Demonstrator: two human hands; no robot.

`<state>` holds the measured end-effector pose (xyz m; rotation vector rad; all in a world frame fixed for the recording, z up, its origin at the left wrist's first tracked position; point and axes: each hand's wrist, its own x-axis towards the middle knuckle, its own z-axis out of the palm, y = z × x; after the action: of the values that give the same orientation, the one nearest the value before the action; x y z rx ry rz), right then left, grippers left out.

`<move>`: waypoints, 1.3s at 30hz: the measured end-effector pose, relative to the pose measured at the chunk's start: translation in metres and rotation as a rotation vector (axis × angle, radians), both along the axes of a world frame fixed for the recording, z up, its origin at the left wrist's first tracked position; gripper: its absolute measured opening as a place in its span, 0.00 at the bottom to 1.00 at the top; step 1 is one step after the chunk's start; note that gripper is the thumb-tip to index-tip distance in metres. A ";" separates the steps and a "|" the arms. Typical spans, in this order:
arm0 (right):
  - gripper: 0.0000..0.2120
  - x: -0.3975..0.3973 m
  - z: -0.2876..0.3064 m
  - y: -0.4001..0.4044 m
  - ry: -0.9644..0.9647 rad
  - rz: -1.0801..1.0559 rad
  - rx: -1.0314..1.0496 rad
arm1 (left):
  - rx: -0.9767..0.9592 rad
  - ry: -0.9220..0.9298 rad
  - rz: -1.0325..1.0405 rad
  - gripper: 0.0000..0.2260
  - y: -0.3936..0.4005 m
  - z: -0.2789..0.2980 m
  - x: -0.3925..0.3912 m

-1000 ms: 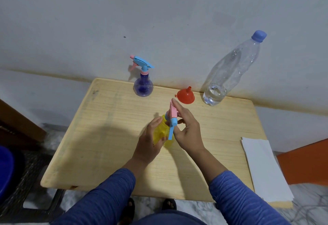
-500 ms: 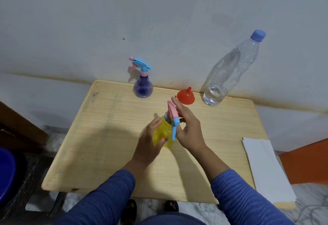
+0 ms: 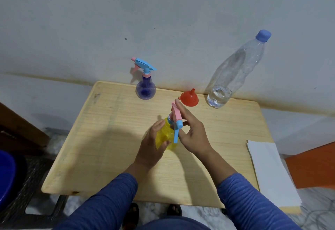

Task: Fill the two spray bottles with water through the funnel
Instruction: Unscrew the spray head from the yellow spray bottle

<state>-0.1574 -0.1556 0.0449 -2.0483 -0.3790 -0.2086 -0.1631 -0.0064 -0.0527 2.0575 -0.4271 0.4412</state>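
A yellow spray bottle [image 3: 167, 135] stands mid-table. My left hand [image 3: 152, 146] grips its body from the left. My right hand [image 3: 192, 132] holds its pink and blue spray head [image 3: 176, 119], fingers curled round it from the right. A purple spray bottle [image 3: 146, 90] with a blue and pink head stands at the back of the wooden table [image 3: 101, 139]. A red funnel [image 3: 189, 98] lies mouth-down behind my hands. To its right a clear water bottle [image 3: 233, 75] with a blue cap holds a little water at the bottom.
A stack of white paper [image 3: 270, 171] lies at the table's right edge. A wall rises just behind the table. A dark blue tub [image 3: 5, 175] sits at the far left on the floor, and an orange surface [image 3: 311, 166] shows at the right.
The spray head has turned a little in my right hand, its blue trigger swinging down and to the right. The bottle body stays in place in my left hand.
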 end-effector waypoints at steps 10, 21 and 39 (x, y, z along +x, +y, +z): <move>0.35 0.000 0.003 0.000 -0.004 -0.003 0.027 | -0.019 0.027 0.010 0.27 -0.001 -0.001 0.001; 0.35 0.000 0.007 0.000 0.007 0.002 0.004 | -0.019 0.045 0.021 0.27 -0.002 -0.001 0.000; 0.31 0.022 0.034 0.009 -0.153 -0.026 -0.064 | -0.017 0.100 0.062 0.29 -0.003 0.003 -0.004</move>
<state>-0.1354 -0.1464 0.0794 -2.1072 -0.4585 -0.3743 -0.1674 -0.0089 -0.0501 2.0709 -0.2991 0.3753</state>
